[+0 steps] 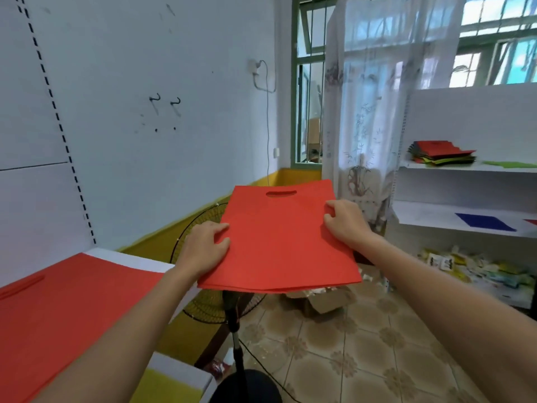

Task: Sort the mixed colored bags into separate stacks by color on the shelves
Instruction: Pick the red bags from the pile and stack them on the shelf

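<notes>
A flat red bag (279,239) with a cut-out handle is held level in the air at the centre of the view. My left hand (203,248) grips its left edge, thumb on top. My right hand (345,222) pinches its right edge. A stack of red bags (64,309) lies on the white shelf (130,257) at the lower left. A mixed pile of red, green and dark bags (441,154) sits on the upper right shelf (465,167). A blue bag (485,221) lies on the shelf below it, with a green bag (511,163) further right on the upper one.
A black standing fan (232,315) is directly below the held bag. An open cardboard box (319,301) sits on the tiled floor. Small packets litter the bottom right shelf (479,271). A yellow bag (171,385) lies on a low shelf. A curtain (363,112) covers the window.
</notes>
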### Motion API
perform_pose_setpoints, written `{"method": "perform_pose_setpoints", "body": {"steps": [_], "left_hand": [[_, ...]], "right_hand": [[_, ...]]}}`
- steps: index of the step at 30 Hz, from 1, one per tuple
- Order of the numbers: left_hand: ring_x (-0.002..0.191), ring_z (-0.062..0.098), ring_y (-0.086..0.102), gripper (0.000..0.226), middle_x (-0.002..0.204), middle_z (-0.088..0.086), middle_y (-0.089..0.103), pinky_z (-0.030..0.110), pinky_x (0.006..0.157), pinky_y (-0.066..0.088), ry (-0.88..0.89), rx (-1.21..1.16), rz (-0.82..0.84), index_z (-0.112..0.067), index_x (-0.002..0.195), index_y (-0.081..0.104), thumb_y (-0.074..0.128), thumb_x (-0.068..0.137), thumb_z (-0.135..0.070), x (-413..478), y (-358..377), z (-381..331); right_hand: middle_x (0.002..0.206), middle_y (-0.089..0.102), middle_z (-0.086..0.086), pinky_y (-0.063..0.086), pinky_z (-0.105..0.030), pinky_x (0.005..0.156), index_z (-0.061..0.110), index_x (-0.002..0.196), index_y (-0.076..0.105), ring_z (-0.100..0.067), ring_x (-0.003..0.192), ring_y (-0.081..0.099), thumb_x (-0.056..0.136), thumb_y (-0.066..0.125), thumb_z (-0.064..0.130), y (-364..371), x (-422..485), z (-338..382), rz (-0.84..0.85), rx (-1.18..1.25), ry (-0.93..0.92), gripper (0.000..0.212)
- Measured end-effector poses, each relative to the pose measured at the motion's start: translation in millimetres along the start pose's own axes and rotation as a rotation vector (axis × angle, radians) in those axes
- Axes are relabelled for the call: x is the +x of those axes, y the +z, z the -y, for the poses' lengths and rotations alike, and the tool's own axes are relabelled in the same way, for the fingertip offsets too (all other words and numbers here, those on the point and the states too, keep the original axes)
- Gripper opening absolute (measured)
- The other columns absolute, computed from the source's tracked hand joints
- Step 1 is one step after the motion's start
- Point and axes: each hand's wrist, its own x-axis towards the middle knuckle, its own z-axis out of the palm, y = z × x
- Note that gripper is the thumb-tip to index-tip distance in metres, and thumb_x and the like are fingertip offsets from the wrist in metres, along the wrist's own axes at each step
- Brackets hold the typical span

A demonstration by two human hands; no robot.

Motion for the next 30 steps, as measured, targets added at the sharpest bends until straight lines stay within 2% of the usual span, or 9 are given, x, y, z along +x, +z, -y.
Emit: {"method": "perform_pose_setpoints", "body": {"steps": [2,4,7,11,15,19,25,27,30], "left_hand": [[0.120,0.024,0.049,0.040,0.129,0.007,0.056,0.036,0.102,0.037,-0.046,0.042,-0.038,-0.013,0.126,0.057,0.056,0.087,-0.019,10,-7,17],[0.120,0.026,0.048,0.040,0.129,0.009,0.056,0.035,0.102,0.035,-0.108,0.104,-0.085,-0.012,0.127,0.057,0.055,0.088,-0.018,13,-20,35],[0.120,0.028,0.048,0.040,0.129,0.009,0.056,0.036,0.102,0.035,-0.253,0.185,-0.179,-0.013,0.127,0.057,0.055,0.088,-0.017,2,-46,61],[0.117,0.030,0.050,0.039,0.127,0.011,0.058,0.037,0.101,0.037,-0.448,0.315,-0.294,-0.013,0.125,0.058,0.056,0.086,-0.018,-32,-87,78],[0.116,0.031,0.052,0.053,0.124,0.013,0.060,0.037,0.100,0.038,-0.620,0.406,-0.402,-0.012,0.124,0.060,0.045,0.077,-0.033,-76,-122,75],[0.119,0.027,0.049,0.039,0.127,0.008,0.058,0.038,0.104,0.035,-0.734,0.497,-0.495,-0.015,0.125,0.059,0.054,0.086,-0.017,-112,-152,70],[0.119,0.028,0.048,0.041,0.127,0.008,0.058,0.039,0.104,0.035,-0.795,0.596,-0.572,-0.016,0.126,0.058,0.053,0.085,-0.019,-137,-183,66],[0.118,0.030,0.048,0.043,0.126,0.010,0.058,0.040,0.103,0.036,-0.814,0.609,-0.571,-0.015,0.126,0.058,0.051,0.084,-0.022,-142,-178,68],[0.118,0.030,0.048,0.042,0.127,0.011,0.057,0.041,0.103,0.036,-0.832,0.592,-0.510,-0.014,0.127,0.056,0.054,0.085,-0.016,-145,-161,74]], "right_hand": [[0.095,0.061,-0.019,0.043,-0.039,0.080,0.003,0.079,0.057,-0.036,0.096,0.056,0.086,0.043,0.011,20,27,16,0.011,0.036,-0.071,0.017],[0.091,0.062,-0.017,0.041,-0.038,0.075,0.008,0.074,0.052,-0.036,0.092,0.057,0.087,0.041,0.013,44,56,40,0.034,0.076,-0.140,0.018],[0.102,0.064,-0.019,0.045,-0.040,0.081,0.002,0.089,0.062,-0.037,0.099,0.057,0.088,0.042,0.014,82,92,86,0.089,0.169,-0.286,0.023],[0.116,0.060,-0.022,0.044,-0.042,0.091,0.000,0.107,0.062,-0.037,0.111,0.053,0.088,0.042,0.011,118,110,161,0.193,0.272,-0.485,0.029],[0.123,0.057,-0.023,0.042,-0.043,0.097,-0.001,0.116,0.059,-0.038,0.116,0.051,0.089,0.042,0.010,129,102,225,0.258,0.386,-0.656,0.034],[0.107,0.063,-0.022,0.046,-0.045,0.088,-0.001,0.099,0.062,-0.039,0.104,0.056,0.085,0.041,0.011,137,88,276,0.310,0.495,-0.805,0.028],[0.108,0.061,-0.025,0.046,-0.045,0.089,-0.008,0.107,0.059,-0.039,0.102,0.056,0.085,0.042,0.007,143,68,322,0.320,0.581,-0.878,0.031],[0.102,0.060,-0.024,0.046,-0.041,0.083,-0.007,0.099,0.058,-0.039,0.097,0.055,0.084,0.042,0.006,149,63,327,0.328,0.572,-0.894,0.025],[0.095,0.055,-0.022,0.040,-0.037,0.074,0.000,0.081,0.048,-0.038,0.091,0.054,0.083,0.042,0.005,162,55,325,0.371,0.514,-0.923,0.007]]}}
